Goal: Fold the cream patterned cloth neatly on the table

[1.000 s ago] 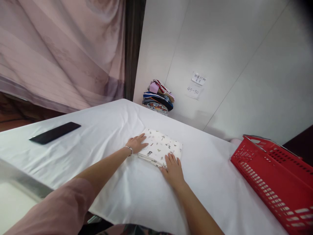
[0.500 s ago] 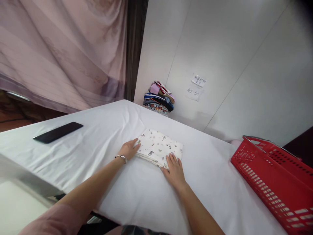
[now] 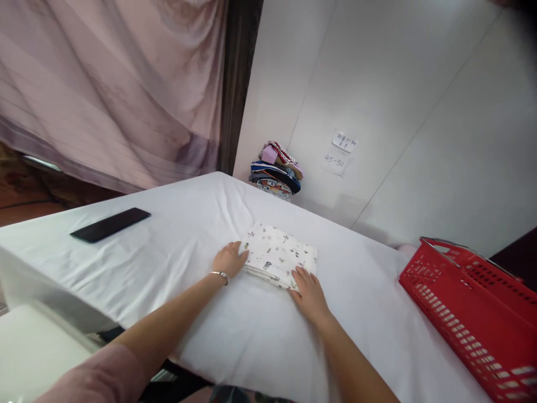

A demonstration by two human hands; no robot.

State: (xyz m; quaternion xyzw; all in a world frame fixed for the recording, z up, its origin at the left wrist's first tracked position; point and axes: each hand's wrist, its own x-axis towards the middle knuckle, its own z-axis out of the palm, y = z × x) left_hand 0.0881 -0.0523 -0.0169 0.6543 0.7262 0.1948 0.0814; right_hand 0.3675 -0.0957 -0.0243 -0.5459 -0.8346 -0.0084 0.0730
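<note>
A folded white cloth (image 3: 279,252) with a small scattered print lies flat on the white-covered table (image 3: 251,330), its layers showing along the near edge. At its left edge rests my left hand (image 3: 229,258), fingers stretched out and touching the fabric; a silver bracelet circles that wrist. My right hand (image 3: 310,294) lies over the near right corner with its fingers spread. Neither hand grips the cloth.
A black phone-like slab (image 3: 111,224) lies on the left of the table. By the wall, a stack of folded clothes (image 3: 276,170) stands at the back. A red plastic basket (image 3: 474,313) sits at the right. Pinkish curtain (image 3: 126,95) hangs at the left.
The whole view has shifted slightly, so things appear a little further right. Both hands stay at the cloth's edges, and the cloth keeps its folded shape.
</note>
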